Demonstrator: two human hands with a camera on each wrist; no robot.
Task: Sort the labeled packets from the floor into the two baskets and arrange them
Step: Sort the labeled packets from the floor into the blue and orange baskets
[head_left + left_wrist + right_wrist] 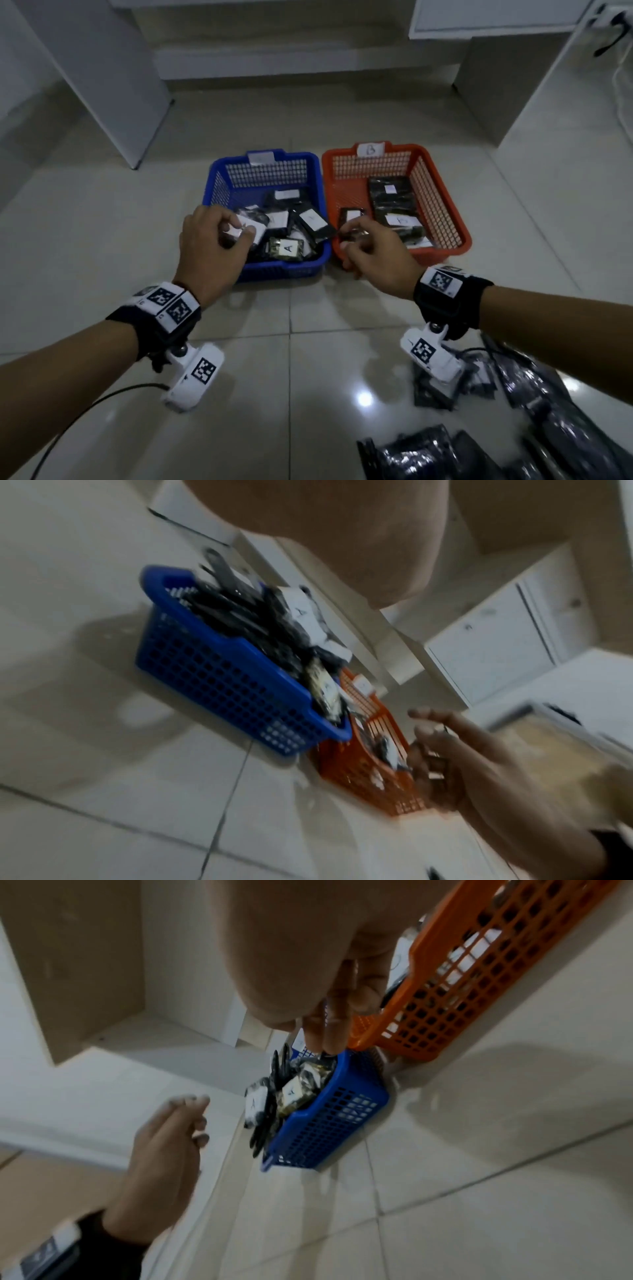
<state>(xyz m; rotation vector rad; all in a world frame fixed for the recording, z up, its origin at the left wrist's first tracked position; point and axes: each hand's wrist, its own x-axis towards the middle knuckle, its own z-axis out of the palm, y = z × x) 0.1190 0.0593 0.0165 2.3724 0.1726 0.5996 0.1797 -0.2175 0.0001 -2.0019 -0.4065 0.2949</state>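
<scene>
Two perforated plastic baskets sit side by side and touching on the pale glossy tiled floor [291, 342]: a blue basket [219, 186] at about eleven o'clock from the head camera's centre and an orange basket [459, 219] at about one o'clock, the latter bearing a white tag marked B [371, 149]. Black packets with white labels lie jumbled in the blue basket, one label reading A [288, 247]; a few more lie flatter in the orange one. The left hand [212, 246] hovers over the blue basket's near-left corner, fingers curled and pinching a white-labelled packet [248, 228]. The right hand [376, 257] hangs over the orange basket's near-left corner, fingers loosely curled; whether it holds anything I cannot tell. More shiny black packets [534, 411] are heaped on the floor at five o'clock.
</scene>
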